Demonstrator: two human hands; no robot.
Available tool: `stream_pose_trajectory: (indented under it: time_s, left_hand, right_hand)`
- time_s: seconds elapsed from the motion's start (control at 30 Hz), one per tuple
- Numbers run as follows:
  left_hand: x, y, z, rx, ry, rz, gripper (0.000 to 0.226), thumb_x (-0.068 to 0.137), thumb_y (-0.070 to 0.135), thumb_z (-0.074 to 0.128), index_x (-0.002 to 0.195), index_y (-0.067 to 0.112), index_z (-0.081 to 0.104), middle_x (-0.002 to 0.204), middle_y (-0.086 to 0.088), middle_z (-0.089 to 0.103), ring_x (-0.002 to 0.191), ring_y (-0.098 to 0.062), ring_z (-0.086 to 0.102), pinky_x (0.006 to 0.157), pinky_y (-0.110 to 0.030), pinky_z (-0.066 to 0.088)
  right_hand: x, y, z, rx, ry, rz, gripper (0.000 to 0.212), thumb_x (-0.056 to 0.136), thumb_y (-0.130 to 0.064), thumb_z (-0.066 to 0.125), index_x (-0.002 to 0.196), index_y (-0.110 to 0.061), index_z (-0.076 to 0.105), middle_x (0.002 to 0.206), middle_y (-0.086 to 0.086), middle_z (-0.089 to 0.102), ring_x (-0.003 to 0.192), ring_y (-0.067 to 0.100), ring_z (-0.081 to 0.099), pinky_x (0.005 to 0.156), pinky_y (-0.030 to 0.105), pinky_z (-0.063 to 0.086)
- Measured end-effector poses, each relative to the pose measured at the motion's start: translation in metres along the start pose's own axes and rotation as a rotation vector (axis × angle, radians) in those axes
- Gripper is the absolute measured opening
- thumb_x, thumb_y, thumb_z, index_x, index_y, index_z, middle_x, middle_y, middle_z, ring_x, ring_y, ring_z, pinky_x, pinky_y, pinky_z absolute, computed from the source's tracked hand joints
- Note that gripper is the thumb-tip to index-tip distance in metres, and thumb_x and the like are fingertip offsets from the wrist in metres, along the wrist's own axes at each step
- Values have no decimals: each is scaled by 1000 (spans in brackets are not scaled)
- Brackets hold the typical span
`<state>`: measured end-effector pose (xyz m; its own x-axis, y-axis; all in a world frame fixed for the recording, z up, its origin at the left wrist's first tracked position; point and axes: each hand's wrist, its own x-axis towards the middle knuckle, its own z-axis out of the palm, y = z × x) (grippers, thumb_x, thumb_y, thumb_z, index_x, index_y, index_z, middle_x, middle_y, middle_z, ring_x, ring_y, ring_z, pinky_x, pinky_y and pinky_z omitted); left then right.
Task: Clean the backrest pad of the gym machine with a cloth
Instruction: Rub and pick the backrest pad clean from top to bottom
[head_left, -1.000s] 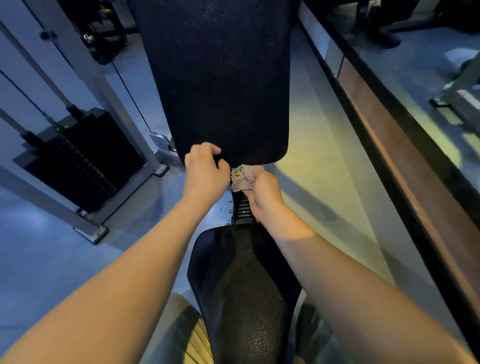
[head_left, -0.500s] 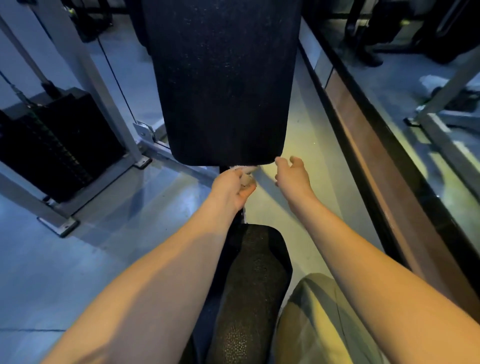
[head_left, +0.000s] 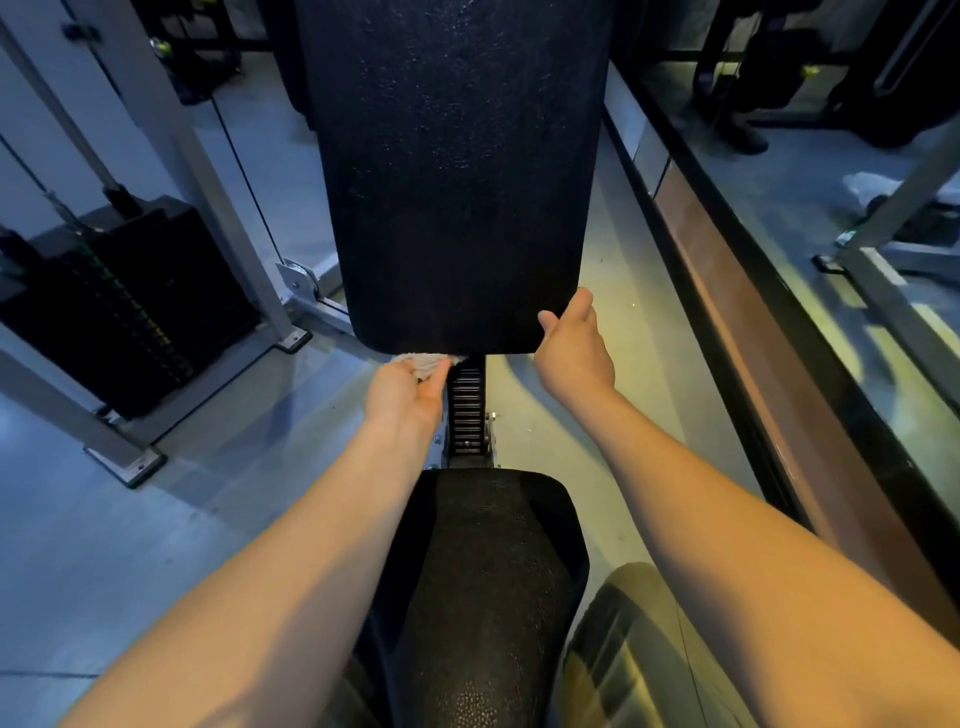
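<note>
Under the bottom edge of the tall black textured vinyl backrest pad (head_left: 457, 182), left of centre: small crumpled beige cloth (head_left: 423, 361) now gripped in the curled fingers of the left hand (head_left: 408, 397), taken over from the right within the last second and pressed up against the rim, just beside the black toothed adjustment post (head_left: 466, 405). Further right: right hand (head_left: 571, 353) moved off the cloth onto the pad's lower right corner, gripping it, thumb on the face, fingers round the side edge. Judged a hand swap to steady the pad and wipe the left part of the lower edge.
</note>
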<state>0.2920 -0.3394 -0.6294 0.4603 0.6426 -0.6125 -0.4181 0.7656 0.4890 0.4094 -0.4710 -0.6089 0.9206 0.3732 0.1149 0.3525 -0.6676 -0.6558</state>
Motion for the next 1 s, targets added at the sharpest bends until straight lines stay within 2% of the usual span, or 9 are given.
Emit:
stream_pose_trajectory:
  time_s: [0.1, 0.2, 0.4, 0.53, 0.63, 0.7, 0.8, 0.93, 1.0]
  left_hand:
    - [2, 12, -3, -8, -6, 63, 39, 99, -8, 40, 135, -5, 55, 129, -18, 63, 103, -24, 65, 62, -26, 59]
    - [-3, 4, 3, 0, -9, 61, 42, 97, -11, 37, 134, -4, 56, 130, -24, 62, 114, -33, 63, 57, -31, 61]
    - [6, 20, 0, 64, -39, 52, 39, 92, -18, 32, 119, -8, 59, 123, -23, 61, 124, -36, 57, 99, -42, 51]
    - [17, 45, -10, 128, 61, 159, 33, 90, -15, 40, 115, -6, 61, 106, -18, 66, 103, -28, 65, 84, -38, 58]
    - [17, 84, 1, 143, -8, 462, 29, 99, -5, 42, 109, 4, 67, 92, -9, 66, 89, -23, 63, 79, -33, 56]
    - [5, 107, 22, 470, -138, 722, 32, 98, 4, 44, 97, 14, 74, 93, -9, 70, 89, -22, 65, 79, -33, 54]
    - [1, 111, 33, 1105, -53, 927, 30, 104, 15, 42, 121, 11, 66, 106, -10, 70, 96, -28, 65, 81, -34, 51]
    - [9, 94, 3, 1183, -22, 984, 24, 100, 5, 46, 112, 2, 67, 93, -9, 69, 93, -33, 66, 66, -12, 41]
    - [11, 84, -17, 1201, 12, 901, 20, 100, 1, 48, 102, -9, 65, 88, -23, 67, 98, -35, 63, 55, -16, 42]
  right_hand:
    - [0, -4, -6, 124, -21, 31, 55, 106, -28, 50, 153, -12, 25, 148, 10, 42, 131, 31, 50, 104, 46, 51]
    - [3, -29, -17, 224, 33, -41, 93, 96, -31, 60, 162, -17, -3, 161, 10, 19, 147, 30, 26, 120, 46, 30]
    - [12, -84, 16, 63, 262, 108, 119, 90, -71, 51, 158, 0, -16, 161, 20, 11, 143, 42, 25, 120, 52, 22]
    - [17, -72, 26, 10, 320, 74, 117, 90, -77, 42, 158, -2, -18, 161, 19, 12, 140, 40, 27, 118, 51, 23]
    - [18, -72, 31, -3, 349, 59, 117, 90, -77, 40, 158, -2, -18, 161, 19, 12, 141, 40, 27, 118, 52, 23]
    - [18, -74, 33, -3, 374, 64, 116, 90, -77, 40, 158, -2, -17, 160, 20, 13, 140, 40, 28, 117, 52, 24]
    - [19, -74, 35, -24, 397, 72, 116, 90, -78, 38, 158, -1, -15, 160, 20, 15, 139, 40, 31, 116, 52, 28]
    - [21, -73, 37, -43, 411, 64, 115, 91, -78, 36, 158, -1, -15, 160, 21, 15, 138, 39, 32, 115, 52, 29]
    - [21, -73, 38, -49, 423, 65, 114, 91, -79, 35, 158, 0, -14, 160, 21, 16, 138, 40, 32, 115, 52, 29]
